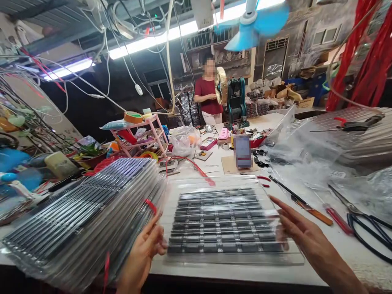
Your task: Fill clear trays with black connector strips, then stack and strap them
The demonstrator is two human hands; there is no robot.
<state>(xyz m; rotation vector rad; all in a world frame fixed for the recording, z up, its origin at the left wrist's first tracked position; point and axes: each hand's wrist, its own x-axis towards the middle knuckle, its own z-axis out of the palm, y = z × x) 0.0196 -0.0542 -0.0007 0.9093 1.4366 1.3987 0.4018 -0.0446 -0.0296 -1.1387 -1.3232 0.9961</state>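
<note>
A flat row of clear plastic tubes (214, 220) filled with black chips lies before me on the white table. My right hand (301, 232) grips its right end, some fingers showing blurred through the plastic. At the left end is my left hand (145, 249), its fingers curled in close to the tubes; what they hold, if anything, is hidden. Just beyond that hand's fingertips shows a red strap (150, 206) on a tall stack of similar filled tubes (76, 212), which leans at the left.
Scissors (364, 216), a red-handled screwdriver (338, 218) and a brush-like tool (309, 204) lie at right. Clear plastic bags (318, 143) heap behind them. A phone (243, 151) stands at the back. Another person (210, 94) stands beyond the table beside a green press (237, 102).
</note>
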